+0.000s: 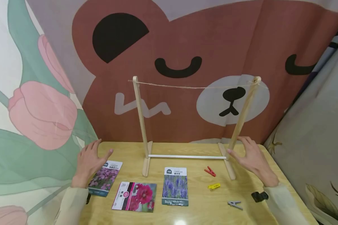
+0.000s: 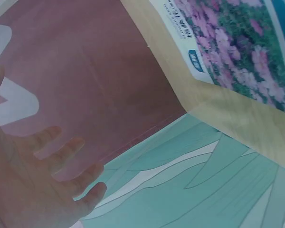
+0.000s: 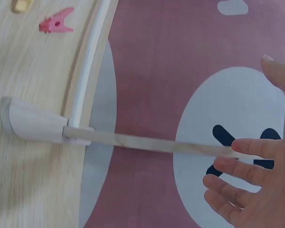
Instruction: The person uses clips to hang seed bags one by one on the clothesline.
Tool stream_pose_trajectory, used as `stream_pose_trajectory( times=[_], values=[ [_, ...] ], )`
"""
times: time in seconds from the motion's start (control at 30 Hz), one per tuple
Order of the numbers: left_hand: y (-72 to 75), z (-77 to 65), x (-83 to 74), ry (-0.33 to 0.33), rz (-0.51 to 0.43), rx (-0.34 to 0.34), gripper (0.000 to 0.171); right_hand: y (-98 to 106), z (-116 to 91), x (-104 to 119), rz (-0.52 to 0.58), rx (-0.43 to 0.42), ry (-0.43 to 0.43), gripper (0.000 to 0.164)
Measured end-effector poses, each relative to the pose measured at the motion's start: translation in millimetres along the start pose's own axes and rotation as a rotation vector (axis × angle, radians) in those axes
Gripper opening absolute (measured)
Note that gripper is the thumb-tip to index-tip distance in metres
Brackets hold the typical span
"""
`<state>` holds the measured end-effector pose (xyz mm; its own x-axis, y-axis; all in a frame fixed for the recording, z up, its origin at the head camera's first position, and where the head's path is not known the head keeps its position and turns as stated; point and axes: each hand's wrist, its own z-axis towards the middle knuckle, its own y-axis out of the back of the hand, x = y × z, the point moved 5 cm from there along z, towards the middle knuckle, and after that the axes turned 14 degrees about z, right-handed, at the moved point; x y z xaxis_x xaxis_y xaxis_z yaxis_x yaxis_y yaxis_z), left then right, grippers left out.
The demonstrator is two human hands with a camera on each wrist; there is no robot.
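Note:
My left hand hovers over the upper left of a seed packet with small pink flowers, fingers spread and holding nothing. On the other side, my right hand is beside the right post of a wooden stand, its fingers extended; whether it touches the post I cannot tell. A thin string runs between the tops of that post and the left post. Low down, a white rod joins them. In the right wrist view, the fingers overlap the post's upper part.
A packet with dark pink blooms and one with purple flower spikes lie on the wooden table. Toward the right are a red clothespin, a yellow clothespin and a grey clothespin. A bear-print curtain hangs behind.

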<state>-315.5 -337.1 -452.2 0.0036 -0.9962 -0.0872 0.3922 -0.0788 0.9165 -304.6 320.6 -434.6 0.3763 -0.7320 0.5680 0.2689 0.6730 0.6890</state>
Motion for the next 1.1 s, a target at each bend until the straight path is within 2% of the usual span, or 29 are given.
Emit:
stream_pose_trajectory(
  times=[0.33, 0.6, 0.9, 1.1],
  values=[
    [-11.6, -2.8, 3.6, 0.029, -0.024, 0.059, 0.093, -10, 0, 4, -0.003, 0.002, 0.007, 0.083],
    [-18.5, -9.1, 11.0, 0.055, -0.032, 0.082, 0.096, -22, 3, 3, 0.033, 0.057, -0.027, 0.084],
    [-27.1, -11.8, 15.8, 0.053, -0.029, 0.108, 0.097, -36, 2, 3, 0.066, 0.065, -0.016, 0.083],
    [-34.8, -12.8, 16.8, 0.047, -0.005, 0.129, 0.098, -47, -5, 3, 0.098, 0.088, -0.054, 0.085]
  ],
)
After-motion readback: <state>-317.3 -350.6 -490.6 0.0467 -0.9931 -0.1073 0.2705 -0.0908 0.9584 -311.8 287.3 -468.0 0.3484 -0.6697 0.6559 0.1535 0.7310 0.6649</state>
